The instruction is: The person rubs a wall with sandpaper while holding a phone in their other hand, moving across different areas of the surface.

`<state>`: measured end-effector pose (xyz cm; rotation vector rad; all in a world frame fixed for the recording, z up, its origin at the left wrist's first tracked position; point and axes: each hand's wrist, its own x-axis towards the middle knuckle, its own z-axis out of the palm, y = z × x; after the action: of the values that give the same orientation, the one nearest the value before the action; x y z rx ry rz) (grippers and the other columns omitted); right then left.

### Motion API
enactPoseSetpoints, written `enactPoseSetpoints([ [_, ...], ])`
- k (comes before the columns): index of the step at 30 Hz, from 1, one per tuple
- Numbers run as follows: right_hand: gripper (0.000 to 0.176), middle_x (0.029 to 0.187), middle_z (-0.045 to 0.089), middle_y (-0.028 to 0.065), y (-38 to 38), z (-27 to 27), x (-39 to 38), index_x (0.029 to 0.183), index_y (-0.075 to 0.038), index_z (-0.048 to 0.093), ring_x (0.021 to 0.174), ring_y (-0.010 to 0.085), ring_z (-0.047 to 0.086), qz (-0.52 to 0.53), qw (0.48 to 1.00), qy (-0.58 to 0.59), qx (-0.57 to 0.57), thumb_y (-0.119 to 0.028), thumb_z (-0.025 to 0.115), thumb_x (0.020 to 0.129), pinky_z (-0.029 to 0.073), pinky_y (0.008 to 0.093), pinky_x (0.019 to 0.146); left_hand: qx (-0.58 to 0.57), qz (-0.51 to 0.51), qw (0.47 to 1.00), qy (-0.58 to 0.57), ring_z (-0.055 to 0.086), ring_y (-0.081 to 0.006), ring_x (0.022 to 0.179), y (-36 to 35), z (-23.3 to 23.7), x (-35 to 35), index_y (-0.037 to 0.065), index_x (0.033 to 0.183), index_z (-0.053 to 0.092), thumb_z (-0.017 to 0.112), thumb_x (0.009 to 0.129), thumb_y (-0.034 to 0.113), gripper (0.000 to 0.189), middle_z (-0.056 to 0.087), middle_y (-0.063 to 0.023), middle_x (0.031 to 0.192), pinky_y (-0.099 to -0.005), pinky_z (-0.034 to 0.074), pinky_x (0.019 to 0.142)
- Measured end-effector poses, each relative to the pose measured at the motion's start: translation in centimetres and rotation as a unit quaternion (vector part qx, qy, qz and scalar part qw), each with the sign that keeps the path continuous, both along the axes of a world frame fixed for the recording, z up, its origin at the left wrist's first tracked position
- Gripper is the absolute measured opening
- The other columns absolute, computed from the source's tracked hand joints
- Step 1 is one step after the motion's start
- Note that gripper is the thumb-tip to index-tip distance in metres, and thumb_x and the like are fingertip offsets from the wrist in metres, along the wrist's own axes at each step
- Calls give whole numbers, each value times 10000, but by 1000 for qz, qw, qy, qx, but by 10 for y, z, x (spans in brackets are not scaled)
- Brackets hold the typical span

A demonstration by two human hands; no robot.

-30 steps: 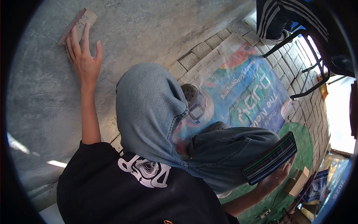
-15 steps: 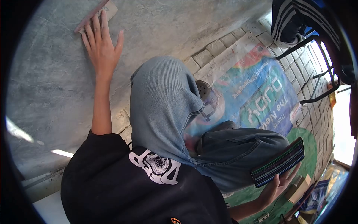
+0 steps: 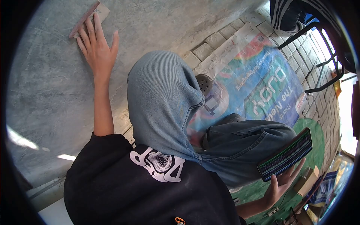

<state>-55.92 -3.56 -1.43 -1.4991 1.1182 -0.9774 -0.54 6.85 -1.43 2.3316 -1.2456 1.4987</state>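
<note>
My left hand (image 3: 98, 50) lies against the grey plastered wall with its fingers stretched out. Under its fingertips, at the upper left, is a piece of sandpaper (image 3: 84, 20) with a reddish-brown edge and a pale back, pressed to the wall. At the lower right, my right hand (image 3: 279, 189) holds a smartphone (image 3: 285, 155) by its lower edge, thumb in front and the other fingers partly hidden behind it. Coloured horizontal lines fill the phone's screen. The phone is tilted, close to my bent knee in blue jeans.
A printed banner (image 3: 258, 84) covers part of the paved floor (image 3: 210, 45). A black metal chair frame (image 3: 326, 88) and another person's striped trouser leg (image 3: 283, 17) are at the upper right. A small cardboard box (image 3: 305, 182) stands on a green mat (image 3: 313, 131) beyond my right hand.
The view has shifted slightly. My left hand and the sandpaper appear a little further left; the phone and my right hand appear slightly higher and further right. Both holds look the same.
</note>
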Motion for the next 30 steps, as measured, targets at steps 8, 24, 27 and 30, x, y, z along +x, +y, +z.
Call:
enactPoseSetpoints([
  [8, 1092, 1332, 408, 188, 1, 6, 8, 1482, -37, 64, 1256, 255, 383, -55, 998, -9, 33, -253, 771, 677, 268, 350, 1075, 2, -7, 1000, 8, 234, -372, 1367, 1, 1, 0, 131, 1455, 287, 536, 869, 449, 712, 286, -122, 1491, -546, 167, 1097],
  [24, 956, 1400, 346, 209, 2, 5, 23, 1484, -56, 111, 1238, 256, 406, -104, 994, 36, -1, -108, 676, 714, 317, 337, 1037, 4, -3, 1000, 13, 219, -370, 1375, 2, 2, -1, 144, 1460, 274, 539, 868, 448, 717, 272, -117, 1498, -550, 160, 1101],
  [27, 1021, 1335, 415, 206, -1, 5, 15, 1479, -41, 121, 1241, 270, 410, -120, 990, -52, 51, -159, 724, 662, 295, 370, 1066, 14, 2, 1000, 14, 212, -393, 1372, 2, 1, 0, 156, 1472, 230, 536, 872, 488, 751, 264, -147, 1494, -559, 162, 1097],
  [30, 1005, 1335, 414, 203, -2, 3, 14, 1477, -38, 136, 1240, 267, 411, -117, 990, -65, 48, -140, 711, 658, 286, 361, 1070, 10, -5, 1000, 12, 213, -396, 1370, 2, 1, 0, 156, 1472, 230, 535, 874, 484, 747, 265, -147, 1494, -563, 162, 1095],
])
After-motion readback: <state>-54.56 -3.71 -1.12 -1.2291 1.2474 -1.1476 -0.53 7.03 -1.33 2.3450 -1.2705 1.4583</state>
